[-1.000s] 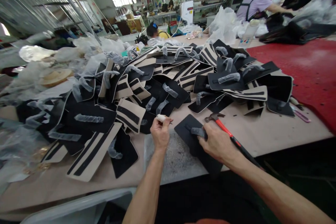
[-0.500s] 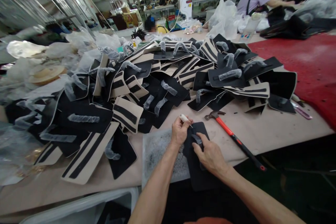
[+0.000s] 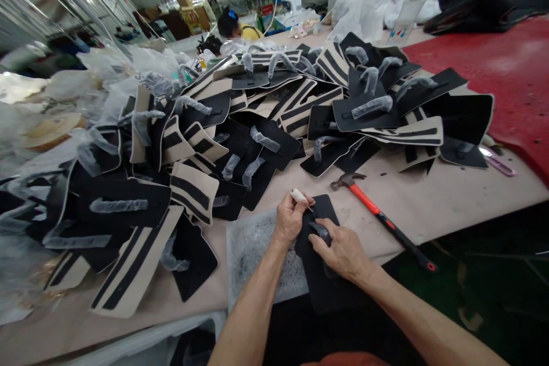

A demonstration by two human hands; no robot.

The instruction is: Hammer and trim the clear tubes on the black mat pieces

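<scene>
My left hand (image 3: 290, 218) is closed on a white-handled tool (image 3: 299, 196), whose thin metal tip meets the upper part of a black panel (image 3: 315, 274). My right hand (image 3: 342, 247) grips the plastic-wrapped handle (image 3: 321, 233) on that same panel, thumb and forefinger around it. The panel lies partly over a translucent, scuffed board (image 3: 253, 257) at the table's front edge. To the right rests a hammer (image 3: 377, 211) with a red and black handle, its head toward the pile.
A large heap of black panels (image 3: 278, 143) with wrapped handles and striped beige backs spreads behind my hands. Plastic bags lie at the left. A red sheet (image 3: 518, 86) and a pink cutter (image 3: 497, 161) are at the right. A white bin (image 3: 201, 326) sits below the front edge.
The view has tilted down and shifted slightly. Both hands keep their hold on the tool and the wrapped handle, with little visible movement relative to the panel.
</scene>
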